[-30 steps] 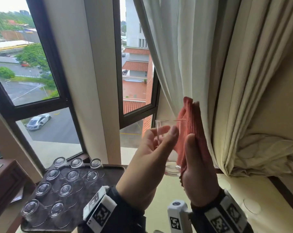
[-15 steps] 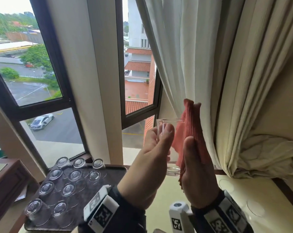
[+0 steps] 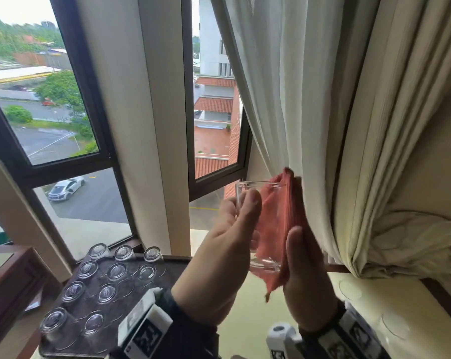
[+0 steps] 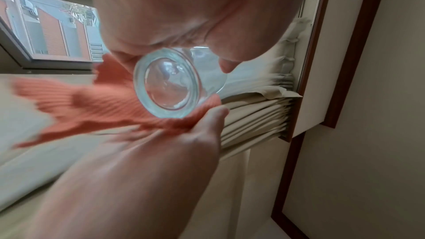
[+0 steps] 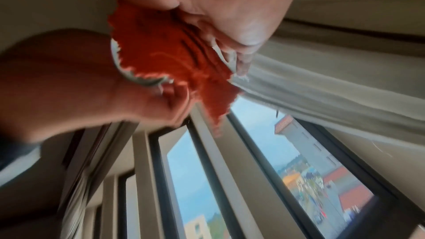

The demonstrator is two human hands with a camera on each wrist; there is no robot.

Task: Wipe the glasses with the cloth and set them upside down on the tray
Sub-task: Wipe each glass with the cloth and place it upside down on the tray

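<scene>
Head view, near to far. Left hand (image 3: 219, 257) at 6 o'clock, grip curled round the glass (image 3: 258, 224): thumb lies along the near wall up toward the rim, fingers on the far side, seen only through the glass. Glass upright, mouth up, held in the air above the counter (image 3: 247, 330), touching nothing but hand and cloth. Right hand (image 3: 303, 278) just at 3 o'clock of it, fingers straight and together, palm pressing the cloth (image 3: 280, 218) flat against the glass wall; a loose corner of cloth hangs below the palm. Left wrist view: thick glass base (image 4: 170, 83) faces the camera, cloth (image 4: 110, 104) lies against its side on the right palm, blurred. Right wrist view: cloth (image 5: 170, 57) bunched under the palm, part of the base edge showing beside it; heavy blur, finger detail not readable. Tray (image 3: 172, 260) at 8 o'clock on the counter, well apart from the hands, carries ten glasses (image 3: 107, 294) upside down in rows. Faint ring marks (image 3: 350, 290) on the counter at 4 o'clock. Curtain (image 3: 323, 112) just behind the right hand at 1 o'clock; window (image 3: 50, 104) at 11 o'clock.
</scene>
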